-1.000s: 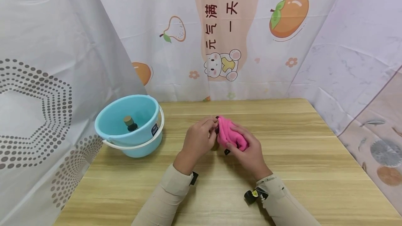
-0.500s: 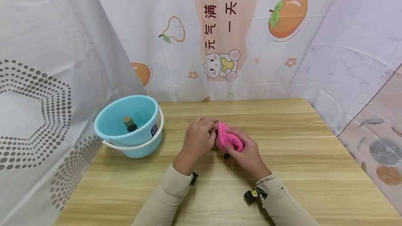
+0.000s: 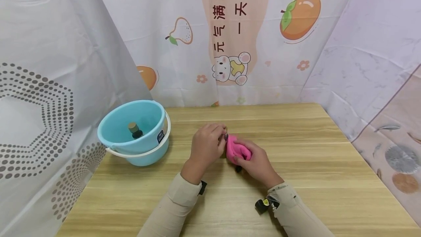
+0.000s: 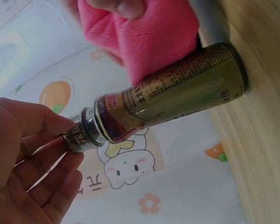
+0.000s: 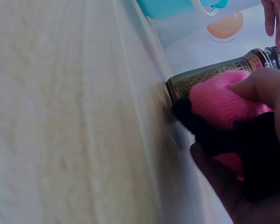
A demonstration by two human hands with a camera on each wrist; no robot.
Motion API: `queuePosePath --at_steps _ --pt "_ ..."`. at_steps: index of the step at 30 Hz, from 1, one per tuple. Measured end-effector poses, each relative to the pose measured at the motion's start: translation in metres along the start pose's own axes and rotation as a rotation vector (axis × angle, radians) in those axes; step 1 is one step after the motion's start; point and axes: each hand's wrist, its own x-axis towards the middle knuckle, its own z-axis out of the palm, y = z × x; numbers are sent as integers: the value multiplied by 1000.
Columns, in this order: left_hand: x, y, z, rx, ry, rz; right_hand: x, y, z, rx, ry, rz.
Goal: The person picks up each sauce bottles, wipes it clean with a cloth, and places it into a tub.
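A labelled glass bottle [image 4: 177, 93] stands upright on the wooden table [image 3: 296, 178]. My left hand [image 3: 206, 143] pinches the bottle's cap [image 4: 77, 135] between thumb and fingers. In my right hand [image 3: 258, 162] is a bunched pink cloth [image 3: 239, 149], which lies against the bottle's side in the left wrist view. A black piece [image 5: 252, 149] hangs with the cloth among the right fingers; its kind is unclear. From the head view the bottle is mostly hidden behind the left hand and the cloth.
At the table's left side stands a light-blue bucket [image 3: 144, 156] with a white handle [image 3: 141, 153]. Inside it a dark bottle with a brown cap [image 3: 133, 127] pokes up. Printed curtains [image 3: 184, 68] hang behind the table and along both sides.
My right hand has slid the pink cloth a little lower along the bottle and slightly left. The left hand keeps its hold on the cap, almost unmoved.
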Motion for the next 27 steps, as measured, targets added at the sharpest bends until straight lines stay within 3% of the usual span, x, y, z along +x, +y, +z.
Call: queuePosePath --at_steps 4,11,17,22,27 --pt "-1 -1 0 4 1 1 -1 -1 1 -26 -23 55" --pt "-2 0 -1 -1 -9 -5 -1 -2 2 -37 -26 71" --pt "-4 1 1 46 11 36 -4 3 4 -34 -34 97" --pt "-4 2 2 65 15 42 -3 3 3 -31 -21 79" --pt "-1 4 -1 35 4 15 -1 0 2 -14 17 2"
